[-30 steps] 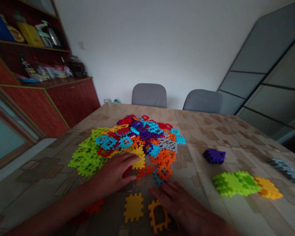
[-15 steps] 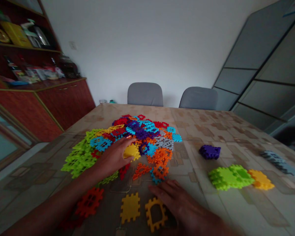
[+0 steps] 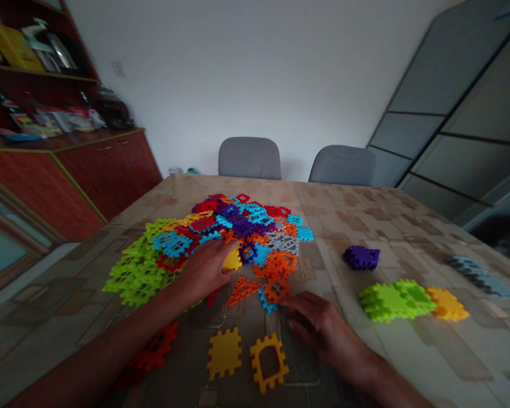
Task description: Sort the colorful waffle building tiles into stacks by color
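Observation:
My left hand (image 3: 208, 266) reaches to the near side of a heap of interlocking plastic tiles. Its thumb and fingers close around a yellow tile (image 3: 233, 259), partly hidden by the hand. On the right of the heap, my right hand (image 3: 321, 322) hovers low with fingers loosely bent and apart from the thumb, holding nothing I can see. Its fingertips are close to an orange window tile (image 3: 277, 290) that lies over a blue tile (image 3: 267, 302). Nearer me lie a solid yellow tile (image 3: 224, 354) and a yellow frame tile (image 3: 269, 364) with an arched opening.
Lime-green tiles (image 3: 134, 275) spread along the heap's left side. Stacks of purple (image 3: 361, 258), lime-green (image 3: 395, 300), yellow (image 3: 447, 304) and grey tiles (image 3: 480, 275) stand at the right. A red-orange tile (image 3: 156, 347) lies beside my left forearm. Two grey chairs (image 3: 250, 158) are behind the table.
My right hand has moved away from the yellow frame tile, forward and to the right, toward the orange window tile. My left hand has shifted slightly, still at the yellow tile.

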